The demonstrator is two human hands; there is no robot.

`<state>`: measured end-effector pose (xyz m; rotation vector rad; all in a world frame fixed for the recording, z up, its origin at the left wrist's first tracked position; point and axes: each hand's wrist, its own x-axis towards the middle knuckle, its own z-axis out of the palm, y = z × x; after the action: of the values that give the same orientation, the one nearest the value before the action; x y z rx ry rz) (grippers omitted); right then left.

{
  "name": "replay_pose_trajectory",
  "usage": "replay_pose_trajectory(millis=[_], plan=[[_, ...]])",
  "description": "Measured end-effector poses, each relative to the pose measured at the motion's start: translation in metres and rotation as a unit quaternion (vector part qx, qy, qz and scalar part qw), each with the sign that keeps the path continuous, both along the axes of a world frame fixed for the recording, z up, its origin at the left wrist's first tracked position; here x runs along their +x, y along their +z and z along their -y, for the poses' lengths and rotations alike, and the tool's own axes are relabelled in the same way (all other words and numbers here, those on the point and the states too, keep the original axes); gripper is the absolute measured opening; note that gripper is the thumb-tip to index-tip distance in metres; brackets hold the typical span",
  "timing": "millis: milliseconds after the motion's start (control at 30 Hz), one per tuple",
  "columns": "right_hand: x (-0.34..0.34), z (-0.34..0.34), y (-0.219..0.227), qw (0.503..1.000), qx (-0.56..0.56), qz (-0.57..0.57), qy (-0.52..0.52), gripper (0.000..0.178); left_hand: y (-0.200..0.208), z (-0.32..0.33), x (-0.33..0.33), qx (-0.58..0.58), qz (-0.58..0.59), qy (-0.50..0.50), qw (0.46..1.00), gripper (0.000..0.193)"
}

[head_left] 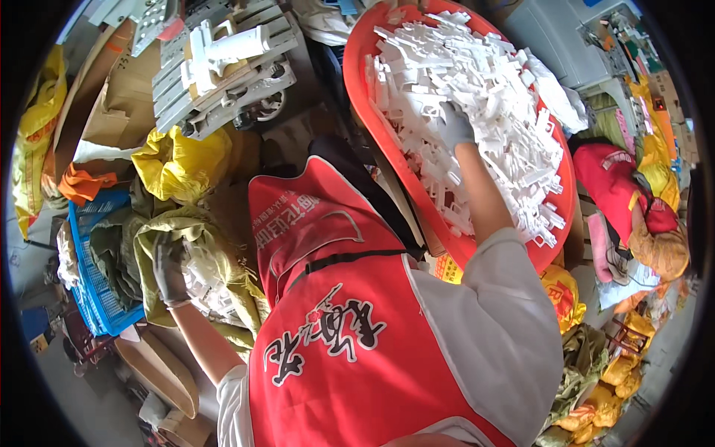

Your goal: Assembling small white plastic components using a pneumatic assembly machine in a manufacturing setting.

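Note:
My right hand [455, 125], in a grey glove, reaches over a heap of white plastic toy-gun-shaped parts [477, 82] filling a large red oval tub [360, 82]. Its fingers are spread against the parts, and I see none lifted in it. On the left, my gloved left hand [170, 270] grips the mouth of an olive woven sack [149, 246]. More white plastic parts [208, 279] lie inside that sack, beside the hand. Some of the left fingers are lost against the cloth folds.
A slatted metal stand [175, 97] carries a white gun-shaped piece [231, 48] beyond the sack. A yellow sack [182, 164] and a blue crate [104, 305] flank the olive one. Right of the tub is another person in red [607, 179], among stacked sacks.

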<state>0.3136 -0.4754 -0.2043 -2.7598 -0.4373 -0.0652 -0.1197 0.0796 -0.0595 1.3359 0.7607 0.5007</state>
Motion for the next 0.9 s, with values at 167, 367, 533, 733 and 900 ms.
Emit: replay_pose_trajectory(millis=[167, 367, 533, 733, 900], plan=[[0.014, -0.045, 0.009, 0.952, -0.282, 0.115, 0.028, 0.047, 0.015, 0.05, -0.016, 0.028, -0.018, -0.075, 0.997, 0.039], [0.008, -0.079, -0.011, 0.964, -0.247, -0.01, 0.092, 0.05, 0.012, 0.069, -0.012, 0.086, -0.132, -0.031, 0.987, 0.035], [-0.003, -0.072, -0.013, 0.982, -0.149, -0.09, -0.072, 0.054, 0.004, 0.078, 0.006, 0.158, -0.132, -0.066, 0.976, 0.034], [-0.01, -0.067, -0.033, 0.981, -0.155, 0.017, -0.116, 0.065, 0.004, 0.083, 0.035, 0.209, -0.16, -0.082, 0.961, 0.024], [0.008, -0.09, -0.022, 0.969, -0.152, -0.117, -0.156, 0.079, 0.038, 0.097, 0.074, 0.348, -0.148, -0.101, 0.92, 0.024]])
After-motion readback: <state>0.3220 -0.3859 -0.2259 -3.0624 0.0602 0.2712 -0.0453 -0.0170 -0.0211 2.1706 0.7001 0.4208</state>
